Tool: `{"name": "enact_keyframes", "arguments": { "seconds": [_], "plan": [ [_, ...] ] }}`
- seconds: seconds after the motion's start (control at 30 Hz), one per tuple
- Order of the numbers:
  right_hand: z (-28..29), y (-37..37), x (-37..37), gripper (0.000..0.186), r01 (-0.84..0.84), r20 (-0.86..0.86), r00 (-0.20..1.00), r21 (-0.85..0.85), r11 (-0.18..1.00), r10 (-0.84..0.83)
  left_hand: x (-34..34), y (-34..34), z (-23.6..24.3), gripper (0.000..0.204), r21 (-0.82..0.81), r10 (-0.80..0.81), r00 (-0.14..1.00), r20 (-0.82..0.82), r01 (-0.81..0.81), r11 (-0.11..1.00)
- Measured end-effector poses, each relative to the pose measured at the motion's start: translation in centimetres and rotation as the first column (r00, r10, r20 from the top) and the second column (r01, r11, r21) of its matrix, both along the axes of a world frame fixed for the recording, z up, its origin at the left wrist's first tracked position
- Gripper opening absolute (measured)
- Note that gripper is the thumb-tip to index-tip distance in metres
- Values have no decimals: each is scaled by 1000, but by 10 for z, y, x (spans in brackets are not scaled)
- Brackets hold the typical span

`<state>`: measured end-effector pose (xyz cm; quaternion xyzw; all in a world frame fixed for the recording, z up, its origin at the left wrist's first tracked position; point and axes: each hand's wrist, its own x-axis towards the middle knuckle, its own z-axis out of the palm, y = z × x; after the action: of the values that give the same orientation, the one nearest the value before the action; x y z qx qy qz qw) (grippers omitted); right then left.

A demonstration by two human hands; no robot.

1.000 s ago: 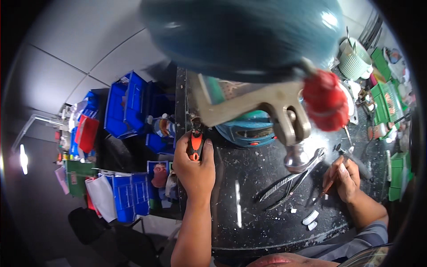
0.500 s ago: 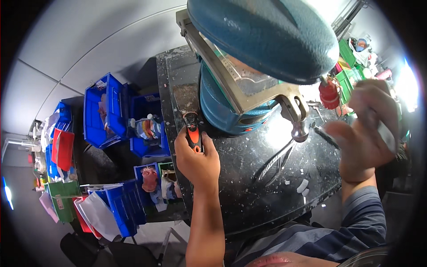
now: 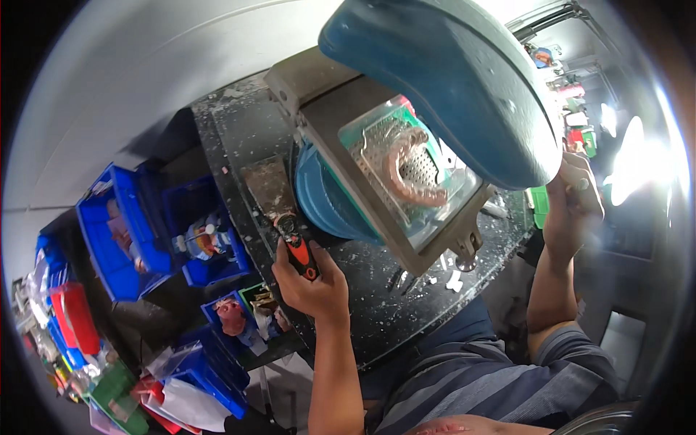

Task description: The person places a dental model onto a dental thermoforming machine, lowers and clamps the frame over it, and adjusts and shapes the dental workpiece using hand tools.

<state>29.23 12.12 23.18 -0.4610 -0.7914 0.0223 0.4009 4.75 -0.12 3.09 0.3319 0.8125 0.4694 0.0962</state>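
My left hand (image 3: 315,290) is closed around a black-and-orange tool handle (image 3: 299,259) lying on the black bench beside the machine's base. At the right end of the machine's blue upper head (image 3: 449,87), my right hand (image 3: 578,190) is raised with its fingers curled in; what they hold is hidden. Below the head, a metal frame (image 3: 354,190) carries a clear plastic sheet. A horseshoe-shaped dental arch model (image 3: 395,174) shows through it, over a perforated plate (image 3: 420,168). The blue base (image 3: 330,203) stands underneath, partly covered by the frame.
White scraps (image 3: 454,281) and dust lie on the black bench (image 3: 391,319). Blue bins (image 3: 123,239) with models in them stand left of the bench, along with a red bin (image 3: 75,315) and a green bin (image 3: 119,395). Bright lamps glare at the right.
My right hand has moved to the blue head's right end. The head has swung off the frame, uncovering the dental arch model. My left hand keeps its hold; the view has turned.
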Motion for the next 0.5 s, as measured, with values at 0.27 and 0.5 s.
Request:
{"name": "enact_keyframes", "arguments": {
  "seconds": [0.27, 0.5],
  "plan": [
    [15, 28, 5, 18, 216, 222, 953, -23, 976, -206, -4, 5, -6, 43, 7, -18, 996, -87, 19, 1000],
    [15, 38, -8, 19, 169, 257, 953, 0, 986, -163, -6, 3, -12, 44, 22, -52, 994, -96, 54, 998]
  ]
}}
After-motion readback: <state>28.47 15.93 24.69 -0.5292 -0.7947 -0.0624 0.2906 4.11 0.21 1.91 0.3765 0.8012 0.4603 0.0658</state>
